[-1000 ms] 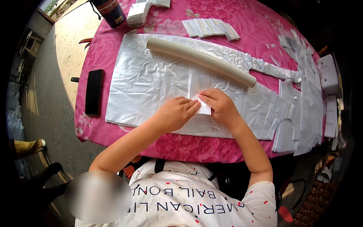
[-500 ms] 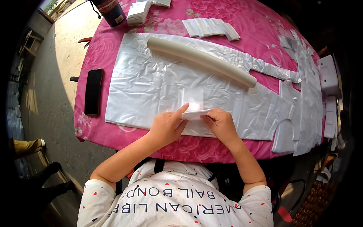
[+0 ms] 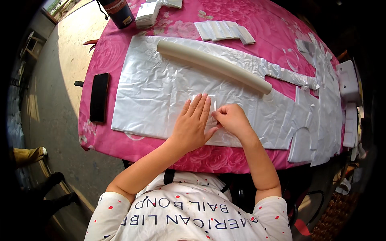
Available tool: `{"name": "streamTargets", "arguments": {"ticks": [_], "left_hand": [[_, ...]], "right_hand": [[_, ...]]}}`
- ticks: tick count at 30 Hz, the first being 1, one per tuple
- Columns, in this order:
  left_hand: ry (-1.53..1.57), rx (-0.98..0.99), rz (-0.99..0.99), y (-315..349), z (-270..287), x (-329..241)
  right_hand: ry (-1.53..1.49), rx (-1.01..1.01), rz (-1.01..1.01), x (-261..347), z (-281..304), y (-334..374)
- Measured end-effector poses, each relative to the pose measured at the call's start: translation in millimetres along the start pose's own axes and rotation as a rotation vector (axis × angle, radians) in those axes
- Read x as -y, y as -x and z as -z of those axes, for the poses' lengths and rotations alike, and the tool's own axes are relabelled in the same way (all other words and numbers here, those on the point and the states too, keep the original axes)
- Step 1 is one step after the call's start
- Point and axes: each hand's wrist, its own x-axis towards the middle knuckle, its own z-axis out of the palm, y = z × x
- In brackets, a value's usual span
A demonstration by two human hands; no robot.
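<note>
My left hand [image 3: 191, 125] lies flat with its fingers stretched out, pressing on a small folded plastic packet [image 3: 213, 101]. Most of that packet is hidden beneath it. Close by on the right, my right hand [image 3: 234, 120] is closed, pinching the packet's right edge between thumb and fingers. Underneath is a stack of large, wrinkled whitish plastic bags [image 3: 138, 96] with handle cut-outs toward the right. Across the stack, beyond my hands, a long beige tube [image 3: 213, 65] rests at a slant.
A pink floral tablecloth [image 3: 193, 158] covers the table. A black phone [image 3: 99, 97] lies left. Folded packets [image 3: 225, 30] lie in a row at the back, near a stack of packets [image 3: 146, 14] and a dark flask [image 3: 117, 13]. White plastic containers [image 3: 349, 82] stand right.
My left hand has gone from holding up the packet's folded edge to lying flat over it. The fold is now pressed down. My right hand has shifted slightly farther away.
</note>
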Motion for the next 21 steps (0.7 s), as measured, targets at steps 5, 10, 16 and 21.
{"name": "streamTargets", "arguments": {"ticks": [5,10,16,21], "left_hand": [[0.014,0.016,0.012,6.3,-24.3,3.9],[-0.006,0.025,0.013,8.3,-16.7,6.5],[0.689,-0.121,0.052,62.9,15.7,17.9],[1.581,0.42,0.769,159.7,32.7,23.0]], "right_hand": [[0.151,-0.107,0.093,-1.3,-5.6,7.7],[0.528,-0.15,0.094,9.5,-0.6,25.6],[0.664,-0.384,0.723,16.9,-8.8,15.6],[0.69,-0.238,0.866,12.7,-57.1,-22.0]]}}
